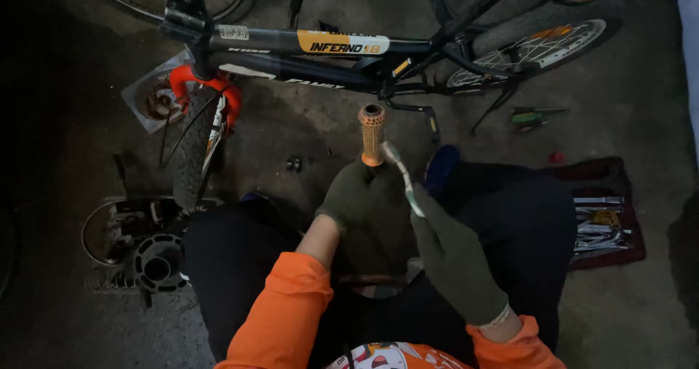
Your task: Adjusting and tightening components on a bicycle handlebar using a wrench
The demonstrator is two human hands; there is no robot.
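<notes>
Orange grip (372,133) sits in the gloved left hand (357,194), pointing to 12 o'clock. Right hand (451,256) holds a thin tool (402,176) beside it. Best to keep the grip steady.

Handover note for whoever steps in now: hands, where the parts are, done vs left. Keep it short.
Left hand, gloved: wrapped around the base of the orange handlebar grip, holding it upright.
Right hand, gloved: holds a thin metal tool, its tip at the base of the grip.
Bike lies on its side on the floor ahead. Tray of wrenches to the right, green-handled screwdriver by the rear wheel.
Done: grip is in hand, off any bar.
Left: cannot tell from this view; the work at the grip's base is under way.
</notes>
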